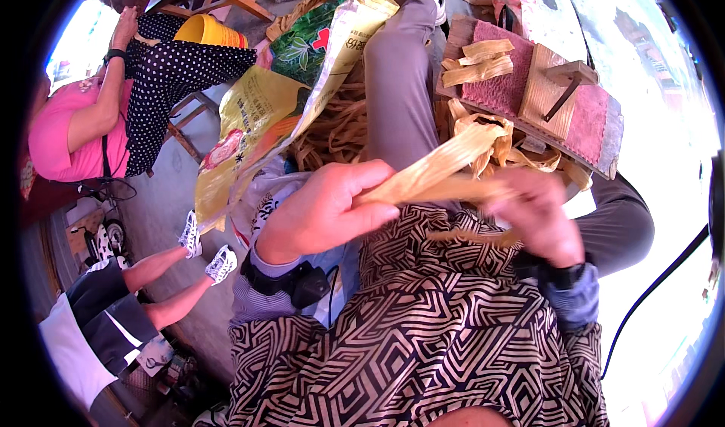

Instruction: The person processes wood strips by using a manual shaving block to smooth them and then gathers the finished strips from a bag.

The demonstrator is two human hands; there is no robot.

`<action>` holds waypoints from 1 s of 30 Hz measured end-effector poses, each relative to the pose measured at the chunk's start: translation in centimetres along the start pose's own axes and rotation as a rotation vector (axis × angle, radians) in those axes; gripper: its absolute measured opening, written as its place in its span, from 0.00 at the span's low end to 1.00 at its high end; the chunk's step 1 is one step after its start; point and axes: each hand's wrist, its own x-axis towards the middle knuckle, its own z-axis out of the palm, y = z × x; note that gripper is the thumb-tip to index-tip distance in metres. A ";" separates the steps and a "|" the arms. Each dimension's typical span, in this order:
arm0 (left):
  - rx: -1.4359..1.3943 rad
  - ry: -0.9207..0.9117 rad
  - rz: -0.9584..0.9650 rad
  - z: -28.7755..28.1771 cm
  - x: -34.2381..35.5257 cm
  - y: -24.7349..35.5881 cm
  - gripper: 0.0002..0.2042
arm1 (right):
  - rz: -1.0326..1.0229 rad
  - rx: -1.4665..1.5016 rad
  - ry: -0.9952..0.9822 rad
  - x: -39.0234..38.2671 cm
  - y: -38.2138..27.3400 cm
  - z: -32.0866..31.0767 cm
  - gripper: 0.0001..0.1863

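Note:
My left hand pinches a flat tan fibrous strip between thumb and fingers, in front of my lap. From that grip, the strip's broad end slants up to the right. A narrower length runs across to my right hand, which is blurred by motion. Its fingers appear closed round the strip, and another thin tan piece trails from it to the left. Just beyond the hands, more curled strips hang at the near edge of a board covered with pink cloth.
On the board sit a wooden block with a dark metal rod and folded strips. A yellow-and-white woven sack lies beside a heap of tan strips. Two people are at the left, near a yellow bucket and wooden stools.

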 end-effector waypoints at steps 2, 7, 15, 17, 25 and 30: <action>0.132 0.011 -0.114 -0.1 1.3 -3.4 0.10 | 0.150 0.170 0.277 -2.2 0.2 -3.1 0.11; -0.172 0.126 -0.457 -1.8 3.8 -14.7 0.09 | 0.265 0.059 0.824 -6.9 3.8 -7.8 0.15; -0.263 0.455 -0.435 -3.1 0.5 -17.0 0.09 | -0.053 0.203 0.685 -12.9 2.7 -8.5 0.20; -0.431 0.424 -0.151 -2.1 1.5 -12.3 0.12 | -0.129 0.239 0.547 -12.2 0.5 -7.3 0.23; 0.047 0.410 0.067 -1.3 5.6 1.3 0.10 | -0.423 0.282 0.401 -4.8 -7.4 -6.1 0.26; 0.590 0.451 -0.071 -2.3 4.7 -3.8 0.10 | -0.368 0.431 0.233 -3.1 -8.8 -1.2 0.26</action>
